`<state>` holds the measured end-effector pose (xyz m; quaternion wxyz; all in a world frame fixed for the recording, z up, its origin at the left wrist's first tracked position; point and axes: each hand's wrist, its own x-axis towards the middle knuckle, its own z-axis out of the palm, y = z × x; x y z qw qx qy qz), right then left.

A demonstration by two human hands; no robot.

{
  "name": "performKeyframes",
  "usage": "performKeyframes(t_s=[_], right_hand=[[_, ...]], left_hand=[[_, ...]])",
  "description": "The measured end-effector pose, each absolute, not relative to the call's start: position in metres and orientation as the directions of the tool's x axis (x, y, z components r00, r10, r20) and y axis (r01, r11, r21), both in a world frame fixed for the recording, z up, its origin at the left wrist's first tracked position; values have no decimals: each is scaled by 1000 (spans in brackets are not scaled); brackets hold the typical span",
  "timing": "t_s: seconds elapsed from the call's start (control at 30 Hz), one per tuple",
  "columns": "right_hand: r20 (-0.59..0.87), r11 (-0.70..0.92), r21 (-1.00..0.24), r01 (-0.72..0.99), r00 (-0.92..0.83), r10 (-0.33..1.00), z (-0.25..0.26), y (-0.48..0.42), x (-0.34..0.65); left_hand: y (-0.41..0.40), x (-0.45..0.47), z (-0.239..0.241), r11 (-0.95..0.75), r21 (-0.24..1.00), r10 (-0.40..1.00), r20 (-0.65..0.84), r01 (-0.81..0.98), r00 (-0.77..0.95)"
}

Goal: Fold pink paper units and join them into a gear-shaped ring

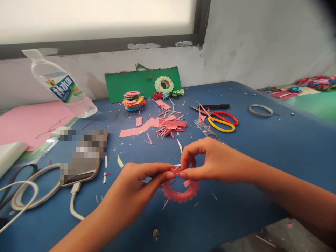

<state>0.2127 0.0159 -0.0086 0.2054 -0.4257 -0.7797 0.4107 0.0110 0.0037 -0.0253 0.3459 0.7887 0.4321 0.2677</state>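
Note:
A pink folded-paper ring (181,196) with a zigzag edge hangs between my hands above the blue table. My left hand (143,182) pinches its upper left part between thumb and fingers. My right hand (203,161) is closed in a pinch at the top of the same ring, close to the left fingertips. A short pink tab sticks into the ring's opening below the right thumb. The fingertips hide part of the top. Beyond the hands lie pink paper strips and scraps (151,126).
Scissors (222,124), a black pen (216,106), a clear ruler (206,128) and a tape roll (260,110) lie to the right. Stacked paper rings (133,101) and a green board (120,85) stand at the back. Left are a bottle (63,84), a phone (86,154) and its cable (75,199).

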Motion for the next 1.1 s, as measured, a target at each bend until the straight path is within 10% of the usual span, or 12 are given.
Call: performKeyframes(t_s=[0.5,1.1], right_hand=[[-216,47,-924,379,-620,755,-17,20,210],[-27,134,-934,332,-439,898,-16,16,204]], left_hand=[[0,15,-30,-378,805,872,143,458,468],[1,9,-27,-312,828,901,103,465,422]])
